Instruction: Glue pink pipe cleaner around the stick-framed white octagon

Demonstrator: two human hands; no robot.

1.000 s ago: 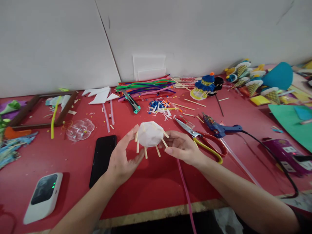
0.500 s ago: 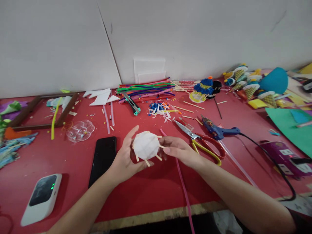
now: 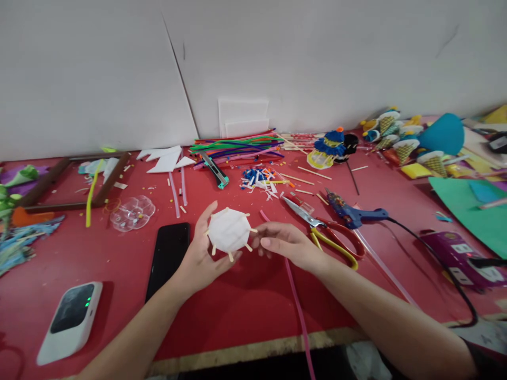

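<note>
My left hand (image 3: pixel 202 256) holds a white many-sided paper piece (image 3: pixel 228 230) above the table, its fingers and thumb around the left and lower edge. Short pale wooden sticks stick out around its rim. To its right is my right hand (image 3: pixel 285 244), fingers loosely bent and thumb apart, with nothing visible in them. Its fingertips are close to a stick on the rim; I cannot tell whether they touch it. Beneath that hand a pink tube (image 3: pixel 295 295) runs down past the table edge. Scissors (image 3: pixel 328 232) with red and yellow handles lie to the right.
A blue glue gun (image 3: pixel 354 212) with a black cord lies to the right, near a purple power strip (image 3: pixel 461 258). A black phone (image 3: pixel 168 256) and a white device (image 3: pixel 71 322) lie left. Behind are a box cutter (image 3: pixel 214 170), pipe cleaners (image 3: pixel 237 145) and cut scraps (image 3: pixel 259 179).
My left hand has moved the paper piece slightly left and turned it a little. My right fingers have come away from the stick that they were at.
</note>
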